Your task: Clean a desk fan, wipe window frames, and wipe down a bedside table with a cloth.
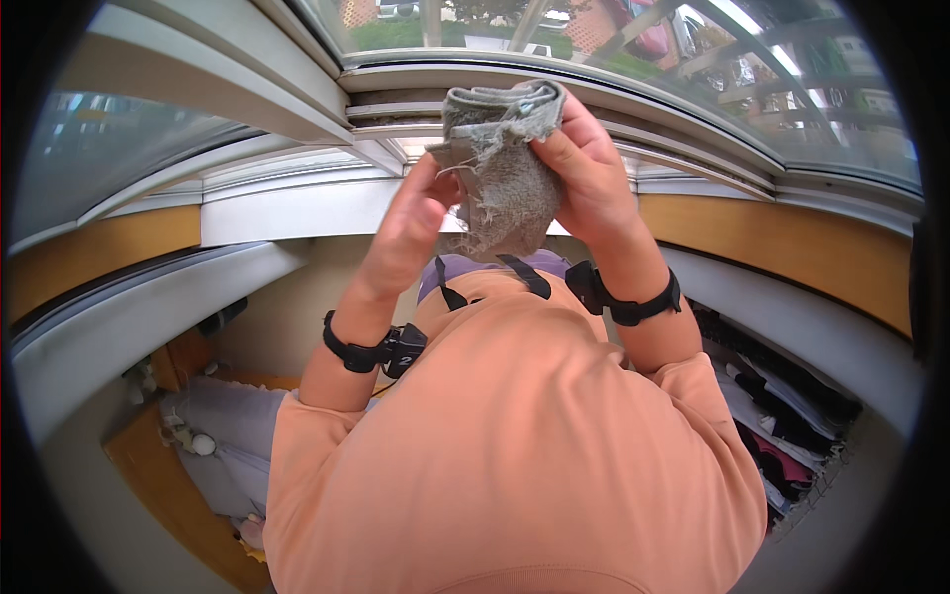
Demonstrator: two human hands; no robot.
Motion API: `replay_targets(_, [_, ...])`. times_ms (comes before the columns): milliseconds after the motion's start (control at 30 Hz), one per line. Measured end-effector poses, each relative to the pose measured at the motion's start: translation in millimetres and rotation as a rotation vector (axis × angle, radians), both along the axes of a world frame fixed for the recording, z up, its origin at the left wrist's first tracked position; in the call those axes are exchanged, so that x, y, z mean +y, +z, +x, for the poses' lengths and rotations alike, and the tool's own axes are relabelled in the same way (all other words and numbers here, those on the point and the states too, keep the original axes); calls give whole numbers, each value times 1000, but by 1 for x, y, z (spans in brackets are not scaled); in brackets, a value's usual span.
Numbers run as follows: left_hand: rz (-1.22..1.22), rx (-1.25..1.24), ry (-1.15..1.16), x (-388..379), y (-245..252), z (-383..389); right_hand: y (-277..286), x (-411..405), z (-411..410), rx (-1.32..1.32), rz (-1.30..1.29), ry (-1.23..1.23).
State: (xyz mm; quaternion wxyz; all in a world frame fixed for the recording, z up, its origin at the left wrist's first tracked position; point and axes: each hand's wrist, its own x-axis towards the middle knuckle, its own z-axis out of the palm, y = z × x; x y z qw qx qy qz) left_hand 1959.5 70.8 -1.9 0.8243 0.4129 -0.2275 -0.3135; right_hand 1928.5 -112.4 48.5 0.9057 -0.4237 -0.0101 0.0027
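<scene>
A folded grey-green cloth (512, 185) with frayed edges and loose threads is held up in front of the window frame. My right hand (594, 167) grips its right side, thumb on the near face and the other fingers mostly hidden behind. At the cloth's left edge is my left hand (415, 223), its fingers partly curled. Some of those fingertips are hidden by the cloth, so whether they pinch it cannot be told. Black straps with small devices circle both wrists, the left one (371, 349) and the right one (627, 297).
Sliding window tracks (401, 111) run just beyond the cloth, below a glass pane (668, 82). A white sill (297, 208) and wooden panels (772, 249) lie along the wall. Behind me are a bed (223, 423) at left and piled clothes (779, 423) at right.
</scene>
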Motion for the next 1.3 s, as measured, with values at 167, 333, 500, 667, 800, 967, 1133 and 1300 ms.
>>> replay_targets(167, [320, -13, 19, -37, 9, -22, -12, -22, -23, 30, -530, -254])
replay_targets(333, [524, -121, 49, -75, -18, -44, -40, -87, -73, 39, -1050, -145])
replay_targets(500, [632, -306, -157, -129, -27, -65, -49, -148, -130, 139, -1046, -110])
replay_targets(667, [608, -119, -239, -199, -26, -100, -63, -213, -181, 123, -664, -77])
replay_targets(800, [584, -411, -404, -270, -33, -115, -66, -259, -229, 125, -806, -343])
replay_targets(967, [573, -397, -535, -345, -20, -154, -84, -301, -273, 16, -465, -534])
replay_targets(1133, [556, -92, -575, -380, -17, -161, -86, -307, -283, -88, -116, -624])
replay_targets(1300, [665, -200, -505, -369, -18, -157, -97, -312, -269, 46, -282, -596])
